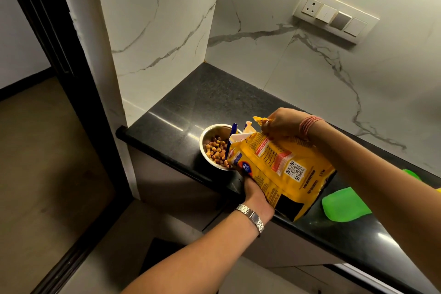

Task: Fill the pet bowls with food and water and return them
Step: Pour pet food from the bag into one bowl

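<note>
Gripping the yellow food bag (281, 167), the left hand (255, 192) holds its underside while the right hand (280, 123) pinches its top. Its mouth tilts over the kibble-filled steel bowl (210, 138) on the near-left counter (181, 112).

A bowl (216, 148) sits on the tabletop (181, 107) near its front edge, with kibble (217, 150) in it. Right of the bowl, a food bag (279, 169) tilts with its mouth over the rim. A plastic lid (343, 205) lies further right. A switch panel (334, 15) is on the wall behind.
</note>
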